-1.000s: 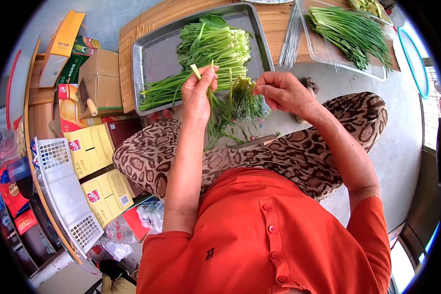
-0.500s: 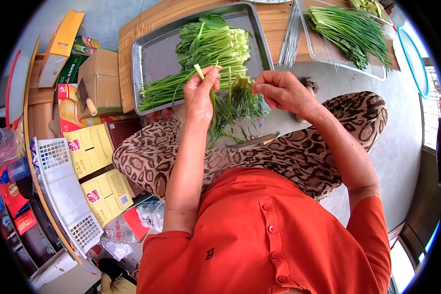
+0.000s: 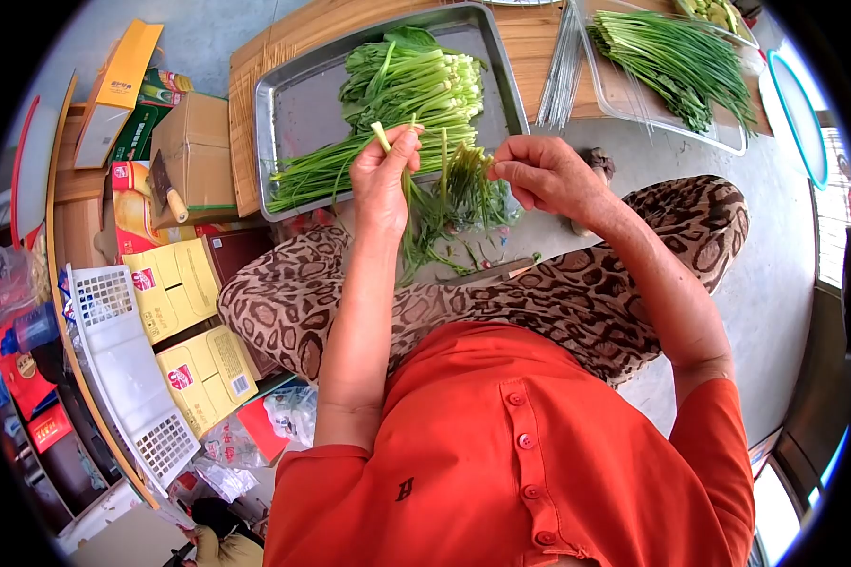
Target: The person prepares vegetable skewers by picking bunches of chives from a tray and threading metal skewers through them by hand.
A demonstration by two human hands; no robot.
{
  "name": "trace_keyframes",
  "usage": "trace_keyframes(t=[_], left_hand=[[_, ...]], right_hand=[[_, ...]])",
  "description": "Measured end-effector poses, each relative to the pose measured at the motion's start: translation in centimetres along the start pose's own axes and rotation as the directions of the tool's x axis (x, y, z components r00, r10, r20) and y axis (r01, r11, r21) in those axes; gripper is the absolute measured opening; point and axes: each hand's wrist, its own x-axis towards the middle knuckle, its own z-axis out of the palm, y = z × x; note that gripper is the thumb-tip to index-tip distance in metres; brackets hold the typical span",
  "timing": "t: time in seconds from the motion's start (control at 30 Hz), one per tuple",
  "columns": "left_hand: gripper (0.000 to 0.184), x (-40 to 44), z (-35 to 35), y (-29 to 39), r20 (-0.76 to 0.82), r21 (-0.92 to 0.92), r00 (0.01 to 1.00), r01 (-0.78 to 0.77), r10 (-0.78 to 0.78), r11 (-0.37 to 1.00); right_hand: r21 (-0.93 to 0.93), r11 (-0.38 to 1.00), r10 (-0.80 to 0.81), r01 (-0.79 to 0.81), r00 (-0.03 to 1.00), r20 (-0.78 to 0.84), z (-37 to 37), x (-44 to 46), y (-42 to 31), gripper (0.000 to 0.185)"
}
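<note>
My left hand (image 3: 385,180) is closed round a few green stalks (image 3: 381,139), their pale ends sticking up past the fingers and the leaves hanging below. To the right, my right hand (image 3: 539,175) has its fingertips pinched together; whatever they hold is too small to make out. Between and below the hands lies a heap of green trimmings (image 3: 473,194). Just beyond, a metal tray (image 3: 303,104) holds leafy greens (image 3: 416,90) and long thin stalks (image 3: 321,175). A knife (image 3: 487,274) lies near my lap, below the trimmings.
Metal skewers (image 3: 562,71) lie on the wooden table (image 3: 520,47), beside a clear plastic tray (image 3: 728,142) of green chives (image 3: 671,66). At the left are a cardboard box (image 3: 199,156) with a cleaver (image 3: 165,189), yellow boxes (image 3: 175,293) and a white basket (image 3: 128,350).
My left hand has shifted slightly right and then back left with the stalks. My right hand stays pinched in nearly the same place.
</note>
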Motion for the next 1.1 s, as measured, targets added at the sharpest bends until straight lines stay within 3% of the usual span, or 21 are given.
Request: trace_keyframes(t=[0.17, 0.27, 0.3, 0.37, 0.43, 0.6, 0.73, 0.93, 1.1], left_hand=[[0.015, -0.6, 0.8, -0.6, 0.074, 0.173, 0.997, 0.005, -0.018, 0.985], [0.016, -0.1, 0.6, -1.3, 0.164, 0.351, 0.974, -0.203, 0.154, 0.914], [0.016, -0.2, 0.6, -0.9, 0.164, 0.351, 0.974, -0.203, 0.153, 0.914], [0.028, -0.4, 0.5, 0.2, 0.093, 0.428, 0.982, -0.186, 0.161, 0.884], [0.041, -0.5, -0.1, 1.0, 0.134, 0.445, 0.98, -0.191, 0.146, 0.875], [0.047, -0.9, -0.3, 1.7, 0.208, 0.483, 0.974, -0.18, 0.087, 0.857], [0.034, -0.8, -0.3, 1.0, 0.221, 0.362, 0.97, -0.174, 0.097, 0.916], [0.017, -0.2, -0.7, 1.0, 0.079, 0.13, 0.997, -0.013, 0.003, 0.991], [0.015, -0.3, -0.8, 0.8, 0.054, 0.067, 0.998, 0.035, -0.039, 0.997]], right_hand=[[-0.012, 1.0, 0.019, -0.019, 1.0, -0.016, 0.1, -0.1, -0.3, 0.018], [0.006, 1.0, 0.017, -0.017, 0.999, -0.034, 0.0, 0.1, -0.2, 0.018], [0.009, 1.0, 0.015, -0.014, 0.999, -0.03, 0.0, 0.1, -0.2, 0.018], [0.014, 1.0, 0.012, -0.012, 1.0, -0.027, -0.1, 0.1, -0.1, 0.018], [0.007, 1.0, 0.001, -0.001, 0.999, -0.032, -0.1, 0.0, 0.0, 0.018], [0.007, 1.0, 0.011, -0.011, 0.999, -0.045, -0.2, 0.1, -0.1, 0.017], [0.028, 1.0, 0.005, -0.004, 0.999, -0.053, -0.2, 0.1, -0.1, 0.017], [0.014, 1.0, 0.009, -0.009, 0.999, -0.038, 0.1, 0.1, -0.1, 0.017], [0.019, 1.0, -0.01, 0.01, 1.0, -0.013, 0.3, 0.3, -0.1, 0.016]])
